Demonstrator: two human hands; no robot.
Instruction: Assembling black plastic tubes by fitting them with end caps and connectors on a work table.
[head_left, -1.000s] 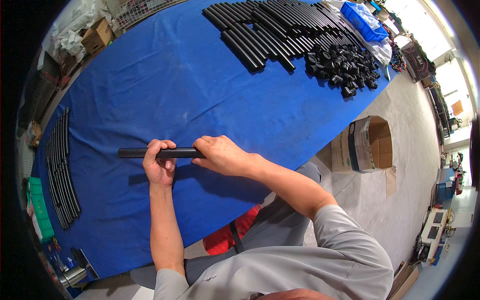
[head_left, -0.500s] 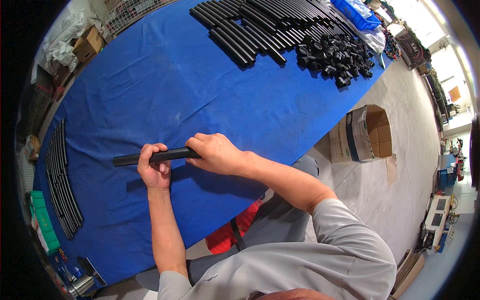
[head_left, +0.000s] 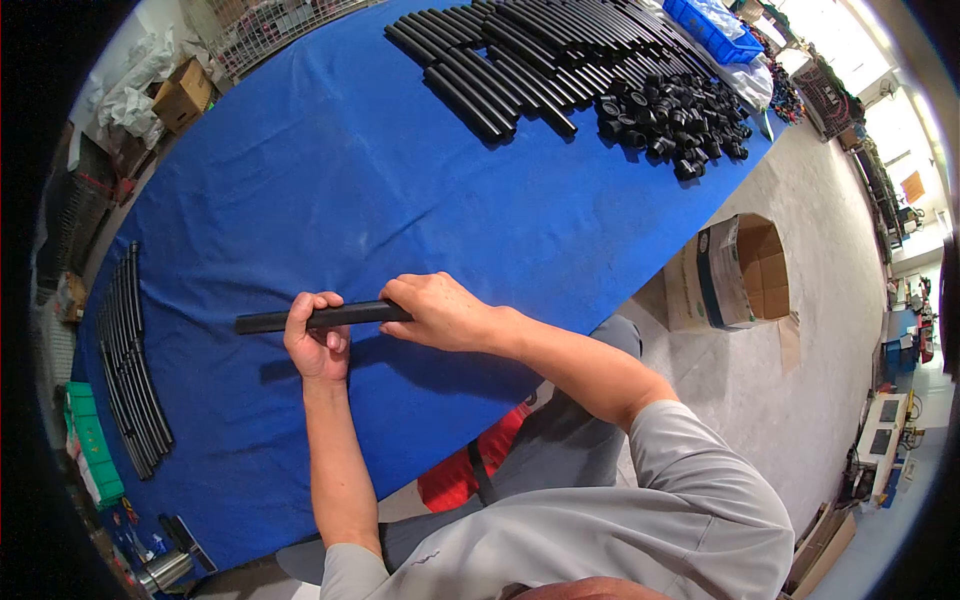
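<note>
A straight black tube [head_left: 268,322] is held level above the blue cloth in both hands. My left hand [head_left: 317,335] wraps its fingers round the tube near the middle, palm turned up. Over the tube's right end my right hand [head_left: 436,312] is closed, hiding that end; whether a cap sits there I cannot tell. The tube's left end sticks out free past my left hand. Far off on the table lie rows of similar black tubes [head_left: 470,100], with a heap of short black fittings [head_left: 680,125] beside them.
Thin black tubes [head_left: 130,365] lie side by side at the table's left edge, near a green bin [head_left: 92,440]. A blue crate [head_left: 712,30] stands at the far right. An open cardboard box [head_left: 715,275] sits on the floor to the right.
Both hands keep their grip on the tube. The whole scene has shifted slightly right and down in the picture; little else differs.
</note>
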